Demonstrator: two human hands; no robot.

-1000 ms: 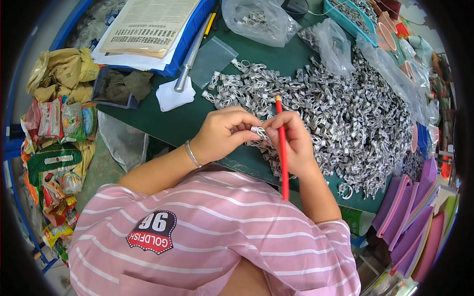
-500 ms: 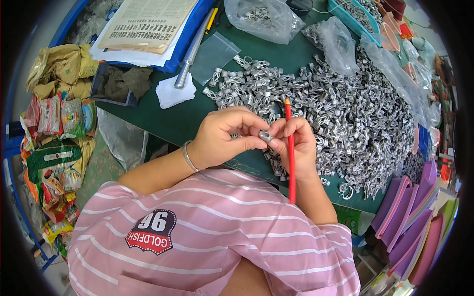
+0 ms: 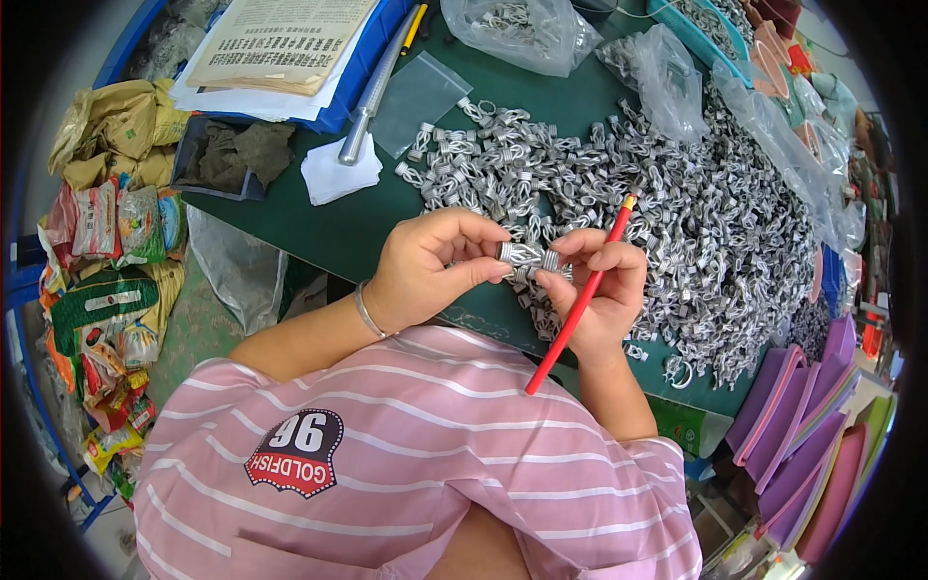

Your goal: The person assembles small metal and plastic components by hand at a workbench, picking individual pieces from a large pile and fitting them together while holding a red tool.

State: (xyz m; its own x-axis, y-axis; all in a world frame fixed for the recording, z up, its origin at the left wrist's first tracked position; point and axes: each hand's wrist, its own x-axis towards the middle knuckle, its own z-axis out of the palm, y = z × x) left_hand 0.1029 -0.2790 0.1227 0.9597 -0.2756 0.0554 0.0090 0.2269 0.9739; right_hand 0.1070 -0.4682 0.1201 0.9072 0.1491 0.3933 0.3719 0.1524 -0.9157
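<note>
Your left hand's (image 3: 437, 255) thumb and forefinger are clamped on one end of a braided metal ring (image 3: 525, 254), held between your hands, woven loops exposed. Your right hand (image 3: 601, 290) clamps a red pencil (image 3: 565, 329) slantwise, probably freeing its fingertips; can't tell if those grip the ring's far end. Ring pile (image 3: 715, 251) beyond, partly under a plastic bag (image 3: 670, 87). Teal basket (image 3: 698, 48) cut off up top.

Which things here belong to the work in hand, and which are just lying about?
Apparently in the work:
- metal piece at the fingertips
- left hand
- right hand, holding the red pencil
- pile of similar pieces

Apparently lying about:
- metal rod
- white paper
- dark cloth
</note>
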